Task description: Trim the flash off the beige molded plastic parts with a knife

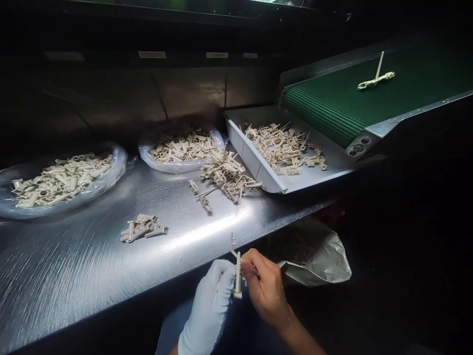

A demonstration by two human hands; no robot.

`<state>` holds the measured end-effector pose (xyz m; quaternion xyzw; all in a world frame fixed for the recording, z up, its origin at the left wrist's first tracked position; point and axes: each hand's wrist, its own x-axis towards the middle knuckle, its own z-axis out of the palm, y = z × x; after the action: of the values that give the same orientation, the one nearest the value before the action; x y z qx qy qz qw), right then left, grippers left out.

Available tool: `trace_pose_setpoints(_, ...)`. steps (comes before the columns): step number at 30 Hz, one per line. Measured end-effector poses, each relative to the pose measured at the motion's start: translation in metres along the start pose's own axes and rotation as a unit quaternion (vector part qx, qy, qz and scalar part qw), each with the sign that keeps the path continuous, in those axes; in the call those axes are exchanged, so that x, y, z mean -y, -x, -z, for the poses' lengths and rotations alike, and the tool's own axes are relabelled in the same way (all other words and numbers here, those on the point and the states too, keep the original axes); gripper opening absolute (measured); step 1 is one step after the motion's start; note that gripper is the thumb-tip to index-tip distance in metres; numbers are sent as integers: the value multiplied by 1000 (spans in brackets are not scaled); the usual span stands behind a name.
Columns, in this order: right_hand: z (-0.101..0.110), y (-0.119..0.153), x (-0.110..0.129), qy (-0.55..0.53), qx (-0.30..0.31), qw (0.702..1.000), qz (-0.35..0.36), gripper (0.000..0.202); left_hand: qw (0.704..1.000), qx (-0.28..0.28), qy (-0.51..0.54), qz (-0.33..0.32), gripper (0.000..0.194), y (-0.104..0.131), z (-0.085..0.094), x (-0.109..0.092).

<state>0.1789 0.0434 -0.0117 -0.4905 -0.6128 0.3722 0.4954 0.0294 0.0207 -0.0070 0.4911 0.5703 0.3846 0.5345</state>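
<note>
My left hand (210,301), in a white glove, is closed on a beige molded plastic part (238,276) held in front of the table's edge. A thin sprue stem (232,244) sticks up from the part. My bare right hand (266,288) pinches the same piece from the right, thumb and forefinger together; the fingers hide exactly where they grip. On the table ahead lie a small group of beige parts (142,228) and a larger heap of parts with sprues (227,175).
Two plastic bags of parts (120,165) (185,167) stand at the back left. A white tray (254,160) holds more parts beneath a green conveyor belt (325,111), which carries one part with its stem (377,80). Below the edge is an open sack (328,261) with thin scraps.
</note>
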Motion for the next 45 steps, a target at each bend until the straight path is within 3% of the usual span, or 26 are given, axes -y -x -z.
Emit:
trace_pose_setpoints(5, -15, 6, -4, -76, 12, 997, -28, 53, 992, 59, 107, 37, 44, 1, -3, 3)
trace_pose_setpoints(9, -1, -4, -14, -170, -13, 984, -55, 59, 981, 88, 153, 74, 53, 2, 0, -4)
trace_pose_setpoints(14, 17, -17, -25, -228, -75, 967, -85, 67, 960, 26, 239, 146, 52, 6, 3, -17)
trace_pose_setpoints(19, 4, -4, -19, -194, 2, 975, -106, 43, 957, -18, 271, 103, 56, 5, 4, -20)
trace_pose_setpoints(23, 1, 5, 4, -47, 62, 997, -12, 43, 958, -23, 274, 83, 54, 2, 8, -19)
trace_pose_setpoints(26, 1, 4, 19, 48, 82, 989, 111, 43, 961, -19, 262, 87, 38, 5, 9, -21)
trace_pose_setpoints(29, -1, 0, 26, 97, 76, 976, 177, 44, 964, -9, 247, 94, 24, 8, 8, -21)
trace_pose_setpoints(32, -4, -4, 26, 125, 61, 970, 201, 46, 965, 11, 237, 107, 28, 8, 6, -18)
trace_pose_setpoints(36, -6, -4, 26, 150, 51, 964, 212, 50, 963, 38, 233, 128, 53, 7, 8, -15)
trace_pose_setpoints(41, -9, -1, 24, 152, 53, 963, 217, 44, 959, 29, 247, 132, 53, 6, 11, -20)
trace_pose_setpoints(45, -12, 1, 20, 153, 54, 962, 219, 40, 957, 35, 270, 98, 53, 5, 10, -23)
